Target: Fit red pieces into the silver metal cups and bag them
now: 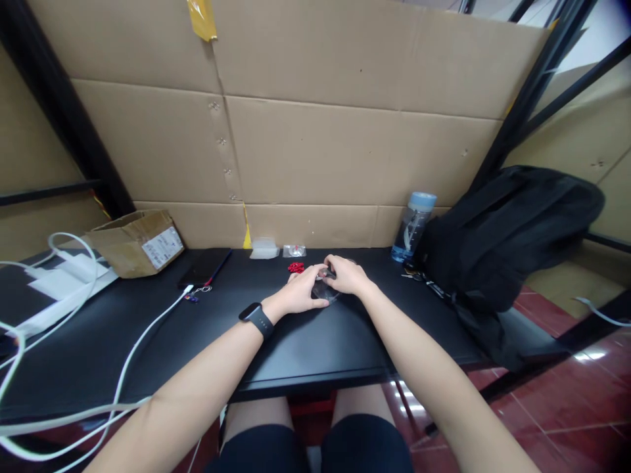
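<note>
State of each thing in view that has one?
Left hand, curled
Right hand, curled
Clear plastic item, between both hands, partly hidden
Bottle, upright, lid on
Cardboard box, top open
Watch, worn, screen dark
Mobile device, flat, screen dark
Translucent case, open or shut unclear
Backpack, zips indistinct

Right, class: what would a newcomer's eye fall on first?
A bulky black fabric backpack dominates the right side, with a clear, blue-lidded bottle left of it. Centrally, the left hand and right hand hold a small dark item, with a red bundle just beyond.
</note>
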`<state>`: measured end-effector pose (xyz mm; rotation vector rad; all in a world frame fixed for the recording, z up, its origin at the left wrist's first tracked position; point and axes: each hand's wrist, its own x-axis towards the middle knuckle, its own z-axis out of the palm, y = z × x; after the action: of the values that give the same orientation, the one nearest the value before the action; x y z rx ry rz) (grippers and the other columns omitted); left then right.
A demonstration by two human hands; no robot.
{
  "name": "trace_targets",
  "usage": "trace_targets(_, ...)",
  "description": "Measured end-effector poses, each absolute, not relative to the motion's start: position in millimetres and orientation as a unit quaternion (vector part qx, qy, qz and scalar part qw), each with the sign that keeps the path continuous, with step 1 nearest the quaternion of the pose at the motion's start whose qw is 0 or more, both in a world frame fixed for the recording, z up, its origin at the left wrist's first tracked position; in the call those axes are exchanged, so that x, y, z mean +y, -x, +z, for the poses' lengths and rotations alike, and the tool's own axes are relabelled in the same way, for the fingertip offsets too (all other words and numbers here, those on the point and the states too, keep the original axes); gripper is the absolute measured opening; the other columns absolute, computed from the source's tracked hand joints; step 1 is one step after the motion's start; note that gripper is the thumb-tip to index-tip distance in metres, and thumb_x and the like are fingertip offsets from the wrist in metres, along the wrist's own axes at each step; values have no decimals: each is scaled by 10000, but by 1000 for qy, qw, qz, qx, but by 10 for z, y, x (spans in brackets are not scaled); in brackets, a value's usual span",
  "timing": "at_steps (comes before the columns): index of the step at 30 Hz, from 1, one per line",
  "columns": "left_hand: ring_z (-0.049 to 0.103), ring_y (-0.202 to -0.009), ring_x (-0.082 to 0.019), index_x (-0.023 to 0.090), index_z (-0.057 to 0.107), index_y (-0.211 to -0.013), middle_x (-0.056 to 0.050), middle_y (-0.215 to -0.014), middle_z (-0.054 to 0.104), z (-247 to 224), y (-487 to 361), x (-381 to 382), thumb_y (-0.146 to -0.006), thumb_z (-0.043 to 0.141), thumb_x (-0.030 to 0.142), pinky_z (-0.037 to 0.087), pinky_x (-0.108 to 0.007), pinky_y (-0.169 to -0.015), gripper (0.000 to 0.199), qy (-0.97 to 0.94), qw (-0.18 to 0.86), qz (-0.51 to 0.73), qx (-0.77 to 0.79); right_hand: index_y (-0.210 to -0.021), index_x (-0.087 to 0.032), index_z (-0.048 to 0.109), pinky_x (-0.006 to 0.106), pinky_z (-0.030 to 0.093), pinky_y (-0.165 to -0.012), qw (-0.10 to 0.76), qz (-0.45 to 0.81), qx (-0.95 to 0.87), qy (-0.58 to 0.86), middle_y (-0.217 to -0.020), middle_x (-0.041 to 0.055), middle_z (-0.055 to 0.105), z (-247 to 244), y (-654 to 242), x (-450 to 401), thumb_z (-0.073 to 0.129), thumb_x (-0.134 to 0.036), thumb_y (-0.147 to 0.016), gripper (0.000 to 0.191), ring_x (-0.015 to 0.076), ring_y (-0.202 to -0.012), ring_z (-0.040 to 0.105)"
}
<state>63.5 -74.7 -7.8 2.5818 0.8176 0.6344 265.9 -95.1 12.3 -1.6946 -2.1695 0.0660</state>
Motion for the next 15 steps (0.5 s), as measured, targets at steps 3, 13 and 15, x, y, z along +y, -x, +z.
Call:
trace_targets(3, 566, -1321, -318, 276, 480, -1420, -103, -1442, 593, 17, -550, -764, -799, 793, 470, 396, -471, -1116, 721, -929, 171, 185, 269, -1117, -227, 655, 272, 422, -755, 175, 78, -813, 550, -1034, 33, 615, 145, -2770, -929, 865, -396, -720, 480, 179, -882, 584)
trace_targets(13, 631, -1207, -290, 286, 584, -1279, -45, -1255, 707, 85, -481, -725, -683, 879, 511, 396, -378, -1044, 703, -948, 173, 144, 227, -1057, -228, 785, 299, 469, -931, 207, 177, -849, 453, -1137, 52, 643, 199, -3066, -863, 632, 34, -773, 415, 184, -1039, 621)
trace_targets(15, 633, -1194, -286, 294, 563, -1303, -39, -1247, 704, 77, -503, -734, -709, 863, 474, 397, -377, -1027, 689, -946, 167, 149, 234, -1059, -248, 792, 315, 460, -973, 155, 169, -864, 449, -1166, 46, 648, 190, -3062, -855, 633, 88, -694, 521, 202, -1075, 617)
